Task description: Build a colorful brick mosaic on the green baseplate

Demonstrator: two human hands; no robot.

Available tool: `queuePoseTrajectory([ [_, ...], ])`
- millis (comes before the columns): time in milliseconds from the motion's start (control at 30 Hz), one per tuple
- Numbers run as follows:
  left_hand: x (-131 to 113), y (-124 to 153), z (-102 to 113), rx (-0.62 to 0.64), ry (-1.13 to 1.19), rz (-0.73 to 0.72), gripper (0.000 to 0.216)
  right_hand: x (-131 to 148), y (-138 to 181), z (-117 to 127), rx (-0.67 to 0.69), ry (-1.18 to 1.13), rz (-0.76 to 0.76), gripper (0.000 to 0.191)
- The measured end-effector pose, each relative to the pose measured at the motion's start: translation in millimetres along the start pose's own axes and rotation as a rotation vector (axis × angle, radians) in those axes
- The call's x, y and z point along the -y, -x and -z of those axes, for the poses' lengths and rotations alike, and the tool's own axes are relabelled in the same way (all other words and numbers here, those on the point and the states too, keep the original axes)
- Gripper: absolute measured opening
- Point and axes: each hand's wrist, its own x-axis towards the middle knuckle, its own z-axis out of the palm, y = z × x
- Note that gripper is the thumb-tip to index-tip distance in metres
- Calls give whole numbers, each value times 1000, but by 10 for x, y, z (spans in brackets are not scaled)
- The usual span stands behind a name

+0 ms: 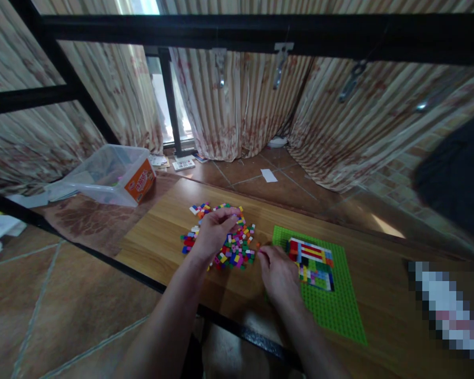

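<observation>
Dozens of small loose bricks [225,239] heaped on the wooden table [161,231], light, hard, likely skittery, best pinched by their sides; left hand [215,229] curled over them, right hand [278,273] fingertips pinched, contents unclear, beside green baseplate [332,310].

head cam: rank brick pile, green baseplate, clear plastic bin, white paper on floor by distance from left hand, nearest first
1. brick pile, under the left hand.
2. green baseplate, to its right.
3. clear plastic bin, up-left on the table.
4. white paper, on the floor beyond; close to the bin's rank.
</observation>
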Motion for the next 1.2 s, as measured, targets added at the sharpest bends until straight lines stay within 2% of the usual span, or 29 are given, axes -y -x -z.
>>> queuePoseTrajectory([
  [167, 34, 14, -7, 63, -15, 26, 25, 74, -6, -29, 20, -98, 9, 24],
  [333, 84, 21, -28, 143, -74, 68, 19, 99, -22, 28, -77, -192, -42, 26],
  [433, 110, 46, -82, 198, -113, 88, 23, 113, -42, 94, -150, -274, -79, 27],
  [533, 144, 71, -147, 269, -157, 86, 27, 128, -57, 162, -163, -352, -90, 28],
  [633, 175, 94, -212, 342, -177, 83, 29, 135, -58, 210, -146, -367, -64, 28],
  [933, 239, 136, -397, 392, -317, -11, 27, 88, -45, 352, -151, -336, -87, 20],
  [1067, 332, 168, -504, 421, -394, -79, 23, -129, -2, 611, -211, -301, -214, 20],
  [1167, 412, 213, -590, 441, -480, -130, 18, -394, 65, 863, -321, -299, -428, 25],
  [1200, 432, 230, -617, 442, -509, -148, 18, -479, 91, 939, -308, -273, -478, 27],
])
